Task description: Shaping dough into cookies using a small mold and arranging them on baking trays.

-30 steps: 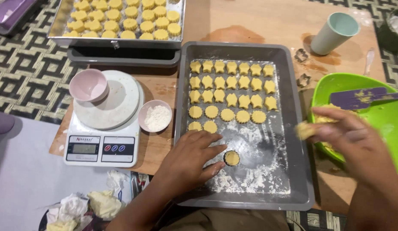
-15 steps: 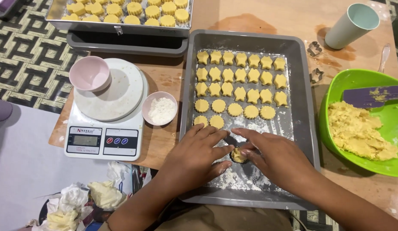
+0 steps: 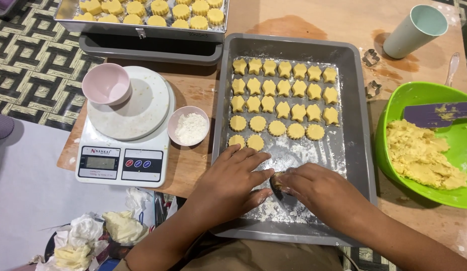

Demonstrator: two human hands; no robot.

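1 s ago the right hand (image 3: 319,193) was over by the green bowl (image 3: 394,115) w/ a lump of dough; now it's down in the grey tray (image 3: 354,150), fingertips meeting the left hand (image 3: 233,180) around the small cutter (image 3: 277,181) on the floured patch. Since 0.5 s ago both hands sit a bit tighter over the cutter, hiding it more.

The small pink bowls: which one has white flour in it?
The small pink bowl on the wooden table beside the grey baking tray holds flour. The other pink bowl, on the white kitchen scale, looks empty.
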